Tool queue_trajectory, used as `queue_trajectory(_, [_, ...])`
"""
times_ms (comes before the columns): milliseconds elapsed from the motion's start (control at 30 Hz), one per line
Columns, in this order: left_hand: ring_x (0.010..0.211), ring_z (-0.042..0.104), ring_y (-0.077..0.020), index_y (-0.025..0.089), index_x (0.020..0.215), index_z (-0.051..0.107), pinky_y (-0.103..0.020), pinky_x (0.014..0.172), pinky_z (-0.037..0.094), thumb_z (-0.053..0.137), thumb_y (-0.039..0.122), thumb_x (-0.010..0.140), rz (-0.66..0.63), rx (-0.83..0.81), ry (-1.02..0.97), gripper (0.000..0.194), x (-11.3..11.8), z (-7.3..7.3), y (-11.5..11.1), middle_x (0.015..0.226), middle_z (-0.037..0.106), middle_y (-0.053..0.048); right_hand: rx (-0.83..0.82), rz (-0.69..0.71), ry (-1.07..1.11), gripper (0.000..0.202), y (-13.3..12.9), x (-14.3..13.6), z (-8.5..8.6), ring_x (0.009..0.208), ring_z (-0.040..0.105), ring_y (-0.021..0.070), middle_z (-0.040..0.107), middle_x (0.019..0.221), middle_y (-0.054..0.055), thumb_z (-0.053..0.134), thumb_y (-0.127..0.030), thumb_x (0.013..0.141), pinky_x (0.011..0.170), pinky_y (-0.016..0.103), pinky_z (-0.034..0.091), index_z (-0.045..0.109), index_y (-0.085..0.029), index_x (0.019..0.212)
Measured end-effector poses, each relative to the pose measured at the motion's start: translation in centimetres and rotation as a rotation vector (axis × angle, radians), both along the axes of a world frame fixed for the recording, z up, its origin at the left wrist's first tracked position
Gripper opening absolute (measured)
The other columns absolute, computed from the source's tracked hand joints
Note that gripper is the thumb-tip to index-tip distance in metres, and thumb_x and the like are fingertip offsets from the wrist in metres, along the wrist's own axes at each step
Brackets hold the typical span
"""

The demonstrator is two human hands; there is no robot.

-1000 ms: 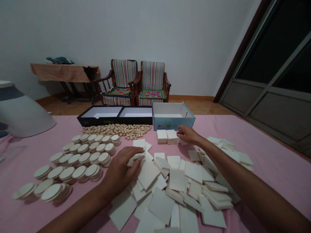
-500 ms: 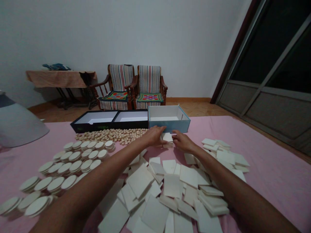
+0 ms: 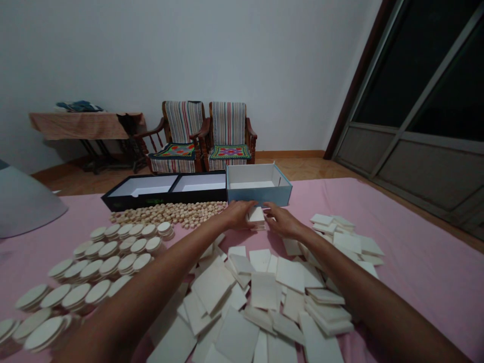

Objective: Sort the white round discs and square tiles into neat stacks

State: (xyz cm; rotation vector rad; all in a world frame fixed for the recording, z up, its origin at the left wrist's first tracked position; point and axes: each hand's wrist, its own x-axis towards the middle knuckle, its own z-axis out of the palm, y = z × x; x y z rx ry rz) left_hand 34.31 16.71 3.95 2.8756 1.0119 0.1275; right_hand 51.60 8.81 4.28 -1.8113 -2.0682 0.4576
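Note:
A short stack of white square tiles (image 3: 256,215) stands on the pink cloth, just in front of the light-blue box. My left hand (image 3: 239,214) grips the stack's left side, fingers reaching along its far edge. On the other side, my right hand (image 3: 283,221) is open, with its fingers apart and the tips at the stack's right edge; whether they press on it I cannot tell. Below my wrists lies a loose heap of square white tiles (image 3: 265,290), some overlapping and tilted. More square tiles (image 3: 347,242) are piled to the right of my right forearm.
Beyond my hands stand the light-blue box (image 3: 260,195) and a black two-part tray (image 3: 162,200). Small wooden pieces (image 3: 177,213) are spread before the tray. Rows of stacked round discs (image 3: 109,264) cover the left side. A pale cone-shaped object (image 3: 28,206) stands far left.
The whole view has shifted slightly to the left. My right hand's fingertips look a little closer to the tile stack, and my left hand stays around its left side.

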Motion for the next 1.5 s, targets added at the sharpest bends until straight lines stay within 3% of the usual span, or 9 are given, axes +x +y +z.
queue_trajectory(100, [0.114,0.056,-0.0303,0.017,0.135,0.041,-0.038,0.092,0.042,0.068,0.045,0.069,-0.003,-0.011,-0.014,0.077,-0.1,-0.1,0.0,0.129,0.057,-0.014,-0.01,-0.073,-0.066,0.057,0.0,1.3,0.0,0.112,0.056,0.0191,0.056,0.128,0.016,0.045,-0.006,0.078,0.09,0.027,0.042,0.036,-0.011,0.134])
queue_trajectory(300, [0.117,0.053,-0.0319,0.017,0.138,0.038,-0.039,0.095,0.041,0.074,0.045,0.063,0.006,-0.041,-0.03,0.088,-0.5,-0.1,-0.2,0.134,0.052,-0.015,-0.11,-0.081,-0.208,0.063,0.0,2.8,-1.3,0.11,0.055,0.0263,0.061,0.118,0.015,0.065,-0.007,0.061,0.087,0.03,0.042,0.051,-0.012,0.123])
queue_trajectory(467, [0.119,0.053,-0.029,0.016,0.138,0.038,-0.034,0.096,0.042,0.075,0.042,0.062,-0.007,-0.072,-0.062,0.088,-0.5,-0.3,-0.1,0.135,0.052,-0.014,-0.105,-0.102,-0.266,0.039,0.3,1.5,-2.5,0.102,0.056,0.0284,0.06,0.11,0.018,0.063,-0.012,0.065,0.081,0.031,0.042,0.06,-0.01,0.104])
queue_trajectory(600, [0.117,0.055,-0.0268,0.018,0.137,0.04,-0.033,0.095,0.043,0.075,0.034,0.063,-0.016,-0.083,-0.083,0.083,-0.3,-0.4,0.1,0.133,0.055,-0.012,-0.084,-0.108,-0.263,0.038,0.2,0.7,-2.9,0.103,0.055,0.0262,0.058,0.111,0.017,0.062,-0.017,0.07,0.08,0.029,0.041,0.058,-0.012,0.107])
queue_trajectory(900, [0.121,0.051,-0.0294,0.013,0.138,0.037,-0.037,0.099,0.041,0.075,0.04,0.064,-0.042,-0.087,-0.093,0.088,-0.9,-0.2,0.3,0.135,0.052,-0.016,-0.092,-0.063,-0.22,0.038,-0.6,2.3,-1.2,0.097,0.056,0.0209,0.061,0.109,0.013,0.061,-0.014,0.072,0.079,0.026,0.04,0.057,-0.013,0.109])
queue_trajectory(1067, [0.122,0.05,-0.026,0.016,0.136,0.04,-0.039,0.1,0.04,0.064,0.037,0.077,-0.029,0.014,-0.308,0.066,-3.7,1.1,-2.0,0.135,0.051,-0.015,-0.181,0.056,-0.22,0.029,-3.4,4.8,0.3,0.087,0.06,0.019,0.067,0.095,0.005,0.065,-0.014,0.065,0.072,0.025,0.041,0.065,-0.019,0.093])
queue_trajectory(1167, [0.111,0.058,-0.0238,0.015,0.133,0.044,-0.04,0.094,0.045,0.056,0.035,0.083,0.029,0.017,-0.423,0.055,-5.9,1.2,-4.3,0.121,0.062,-0.013,-0.219,0.125,-0.322,0.045,-4.9,5.2,0.3,0.095,0.059,0.024,0.064,0.106,0.008,0.071,-0.016,0.057,0.077,0.03,0.04,0.065,-0.02,0.101])
queue_trajectory(1300, [0.11,0.059,-0.0248,0.017,0.118,0.058,-0.041,0.093,0.045,0.054,0.035,0.083,0.073,0.03,-0.443,0.039,-8.1,0.6,-7.2,0.118,0.065,-0.011,-0.216,0.141,-0.432,0.043,-5.5,4.5,0.3,0.1,0.058,0.0274,0.061,0.111,0.012,0.066,-0.019,0.063,0.082,0.036,0.039,0.062,-0.018,0.106])
queue_trajectory(1500, [0.092,0.066,-0.0203,0.017,0.101,0.069,-0.032,0.083,0.048,0.047,0.019,0.082,0.072,-0.115,-0.363,0.029,-7.7,0.5,-8.6,0.098,0.073,-0.008,-0.141,0.154,-0.494,0.04,-5.8,3.1,0.7,0.099,0.059,0.0284,0.061,0.111,0.016,0.061,-0.024,0.071,0.08,0.035,0.04,0.058,-0.014,0.109])
